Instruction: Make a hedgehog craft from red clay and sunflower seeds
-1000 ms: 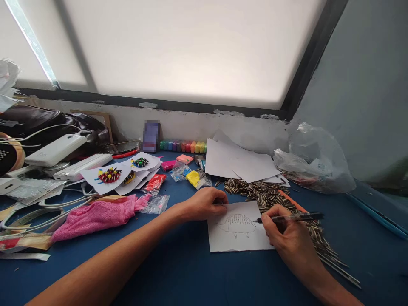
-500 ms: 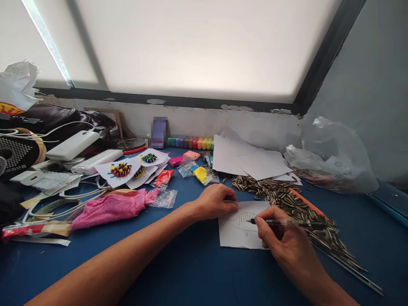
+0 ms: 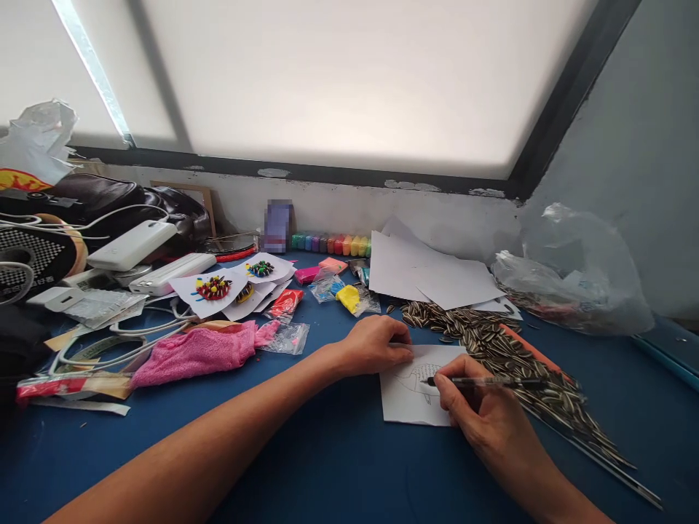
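A small white sheet of paper point(image 3: 403, 409) lies on the blue table in front of me, bearing an outline drawing with rows of small scale-like marks in its upper part. My left hand point(image 3: 376, 345) rests at the sheet's upper left corner, fingers curled and thumb on the paper, holding it down. Between the thumb and fingers of my right hand point(image 3: 486, 411) is a black pen point(image 3: 513, 381), its tip on the drawing. The right hand hides the sheet's right side. Striped sunflower seeds point(image 3: 491, 342) are heaped just beyond and right of that hand.
Larger white sheets point(image 3: 431, 269) lie behind the seeds, beside a clear plastic bag point(image 3: 590, 284). Coloured clay packets point(image 3: 349, 297) and decorated paper pieces point(image 3: 210, 290) sit farther left. Nearer are a pink cloth point(image 3: 196, 353), cables and white power banks point(image 3: 131, 245). A metal strip point(image 3: 606, 462) lies at right.
The view has shifted slightly, so everything sits a little farther right. The pen tip has moved slightly lower on the drawing, and more marks appear there. My left hand stays on the paper.
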A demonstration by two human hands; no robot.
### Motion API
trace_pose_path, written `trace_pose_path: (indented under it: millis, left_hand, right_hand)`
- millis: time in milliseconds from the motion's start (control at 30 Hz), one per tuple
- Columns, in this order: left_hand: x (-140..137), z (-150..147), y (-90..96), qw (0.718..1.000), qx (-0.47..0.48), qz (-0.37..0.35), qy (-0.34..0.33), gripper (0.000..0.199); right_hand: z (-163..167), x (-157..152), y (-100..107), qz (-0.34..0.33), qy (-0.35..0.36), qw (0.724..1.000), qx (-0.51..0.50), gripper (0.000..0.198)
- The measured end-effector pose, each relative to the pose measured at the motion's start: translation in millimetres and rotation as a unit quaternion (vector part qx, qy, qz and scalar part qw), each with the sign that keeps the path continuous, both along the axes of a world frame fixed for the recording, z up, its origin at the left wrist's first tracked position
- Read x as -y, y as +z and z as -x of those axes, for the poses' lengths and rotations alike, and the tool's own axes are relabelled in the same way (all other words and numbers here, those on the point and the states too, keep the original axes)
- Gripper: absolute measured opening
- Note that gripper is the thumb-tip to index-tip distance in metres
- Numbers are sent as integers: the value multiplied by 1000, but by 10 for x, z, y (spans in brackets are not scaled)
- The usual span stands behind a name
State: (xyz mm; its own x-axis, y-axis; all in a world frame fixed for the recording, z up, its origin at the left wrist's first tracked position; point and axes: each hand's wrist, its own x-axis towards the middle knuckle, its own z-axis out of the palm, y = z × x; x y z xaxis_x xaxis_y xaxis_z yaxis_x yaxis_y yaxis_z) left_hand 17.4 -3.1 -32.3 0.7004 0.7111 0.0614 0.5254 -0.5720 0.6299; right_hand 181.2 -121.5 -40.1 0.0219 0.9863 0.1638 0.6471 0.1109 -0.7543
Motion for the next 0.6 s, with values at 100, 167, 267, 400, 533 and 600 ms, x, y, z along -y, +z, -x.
trace_pose_path:
  millis: [100,167,267,400,533,600]
  left_hand:
    - [-1,1,6,1000,-1,0,-1,14]
    - [1,2,5,1000,-2,1,0,14]
    - [3,4,-3,1000,-2,1,-2,14]
    - [3,9,-12,1000,-2,1,-6,13]
    - [10,11,-6,1000,-6,-4,-6,14]
    - [16,11,5,1000,-12,-7,-6,15]
  right_hand:
    - [-1,6,-3,11,8,1000,-5,28]
    - [-2,9,-7,16,10,1000,-5,28]
    - [-4,8,-15,20,11,1000,2,27]
    - [6,-1,2,21,8,1000,12,25]
    - [26,-3,40,3,-2,1000,20,25]
    - [27,-1,44,-3,-6,1000,27,25]
